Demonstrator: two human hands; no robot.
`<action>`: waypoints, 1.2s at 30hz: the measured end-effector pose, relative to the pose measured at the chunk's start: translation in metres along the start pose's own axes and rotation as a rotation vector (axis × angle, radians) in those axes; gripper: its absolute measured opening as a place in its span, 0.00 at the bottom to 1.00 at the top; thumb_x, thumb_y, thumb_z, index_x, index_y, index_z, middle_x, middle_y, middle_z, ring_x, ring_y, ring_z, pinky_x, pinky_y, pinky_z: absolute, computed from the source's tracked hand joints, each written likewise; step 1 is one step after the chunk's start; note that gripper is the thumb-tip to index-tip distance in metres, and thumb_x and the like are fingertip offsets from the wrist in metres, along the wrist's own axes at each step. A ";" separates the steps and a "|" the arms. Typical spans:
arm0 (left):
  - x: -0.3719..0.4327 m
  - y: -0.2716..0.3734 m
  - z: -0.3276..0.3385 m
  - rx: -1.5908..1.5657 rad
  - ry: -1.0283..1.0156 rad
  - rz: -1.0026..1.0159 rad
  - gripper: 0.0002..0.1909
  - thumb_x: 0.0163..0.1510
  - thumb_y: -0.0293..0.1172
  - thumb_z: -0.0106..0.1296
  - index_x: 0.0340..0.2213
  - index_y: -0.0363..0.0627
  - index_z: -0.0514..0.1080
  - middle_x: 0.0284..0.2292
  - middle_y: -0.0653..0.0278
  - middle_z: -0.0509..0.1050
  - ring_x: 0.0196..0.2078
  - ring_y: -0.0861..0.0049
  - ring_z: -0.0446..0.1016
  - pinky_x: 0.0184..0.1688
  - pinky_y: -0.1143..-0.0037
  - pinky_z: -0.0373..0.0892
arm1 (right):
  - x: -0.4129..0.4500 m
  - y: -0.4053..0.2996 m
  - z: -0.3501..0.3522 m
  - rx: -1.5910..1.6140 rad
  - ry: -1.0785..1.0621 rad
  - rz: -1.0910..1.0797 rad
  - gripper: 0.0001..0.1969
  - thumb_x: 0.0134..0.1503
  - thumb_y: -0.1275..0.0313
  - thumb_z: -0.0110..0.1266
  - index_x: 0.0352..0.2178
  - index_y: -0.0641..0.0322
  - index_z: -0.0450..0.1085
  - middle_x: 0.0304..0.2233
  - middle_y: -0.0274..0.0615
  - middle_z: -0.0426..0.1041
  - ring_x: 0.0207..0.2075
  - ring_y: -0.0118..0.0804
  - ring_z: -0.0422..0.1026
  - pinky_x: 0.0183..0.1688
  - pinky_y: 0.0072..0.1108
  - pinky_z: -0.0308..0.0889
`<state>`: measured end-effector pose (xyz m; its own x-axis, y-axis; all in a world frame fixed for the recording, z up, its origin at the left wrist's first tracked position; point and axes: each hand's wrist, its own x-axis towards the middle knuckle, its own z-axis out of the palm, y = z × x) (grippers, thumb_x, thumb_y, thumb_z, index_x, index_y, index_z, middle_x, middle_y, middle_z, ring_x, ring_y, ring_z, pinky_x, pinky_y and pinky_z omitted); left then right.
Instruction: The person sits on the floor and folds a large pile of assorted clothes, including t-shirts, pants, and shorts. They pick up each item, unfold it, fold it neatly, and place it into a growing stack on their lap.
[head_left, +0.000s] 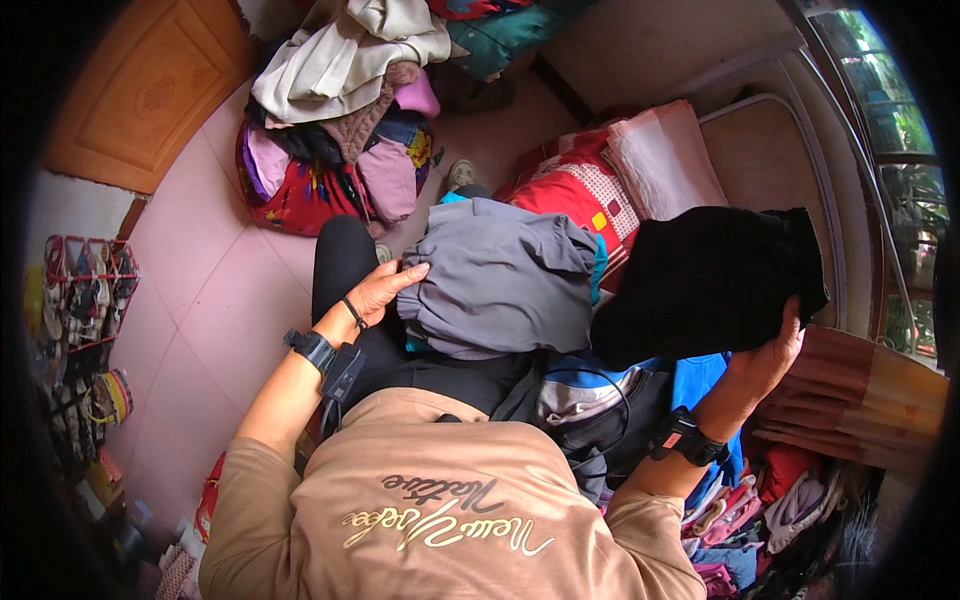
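Across my lap lies a folded grey garment (499, 277) with a gathered elastic edge, and some turquoise cloth shows from under it. My left hand (386, 289) grips that gathered edge, thumb on top and fingers hidden beneath. Out to the right, my right hand (772, 337) holds a folded black garment (705, 285) by its far right end; most of its fingers are behind the cloth. The black garment's left end meets the right side of the grey one.
A heaped bundle of clothes (337, 142) stands on the tiled floor (225, 300) ahead. Red patterned bedding (562, 176) and a folded pink towel (664, 161) lie at front right. Blue and dark clothes (622, 405) sit beside my right hip, with more piled clothes (742, 517) behind.
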<state>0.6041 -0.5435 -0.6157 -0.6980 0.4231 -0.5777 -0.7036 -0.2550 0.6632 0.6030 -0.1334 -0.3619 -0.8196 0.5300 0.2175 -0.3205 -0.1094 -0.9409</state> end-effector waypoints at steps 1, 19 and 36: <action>0.001 0.001 0.000 0.000 -0.002 0.000 0.28 0.52 0.40 0.53 0.50 0.37 0.59 0.44 0.65 0.68 0.46 0.79 0.66 0.50 0.76 0.61 | -0.001 0.001 0.000 -0.002 0.001 -0.001 0.19 0.52 0.72 0.52 0.45 0.67 0.64 0.43 0.49 0.69 0.42 0.43 0.71 0.44 0.30 0.69; -0.007 0.009 0.018 -0.091 0.014 0.135 0.24 0.49 0.35 0.55 0.44 0.35 0.63 0.41 0.64 0.69 0.43 0.80 0.67 0.48 0.77 0.62 | -0.010 -0.041 0.009 -0.454 0.152 -0.432 0.20 0.50 0.70 0.56 0.45 0.61 0.65 0.42 0.47 0.69 0.41 0.42 0.70 0.42 0.28 0.68; -0.039 0.016 0.014 0.094 0.050 0.100 0.16 0.55 0.33 0.47 0.41 0.34 0.65 0.36 0.63 0.71 0.36 0.81 0.70 0.38 0.81 0.67 | -0.143 0.148 0.114 -0.571 -0.886 0.081 0.19 0.41 0.79 0.55 0.37 0.67 0.59 0.34 0.52 0.66 0.37 0.50 0.68 0.41 0.25 0.63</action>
<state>0.6222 -0.5520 -0.5759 -0.7716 0.3551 -0.5277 -0.6160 -0.2102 0.7592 0.6186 -0.3208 -0.5031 -0.9561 -0.2899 0.0439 -0.1675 0.4169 -0.8934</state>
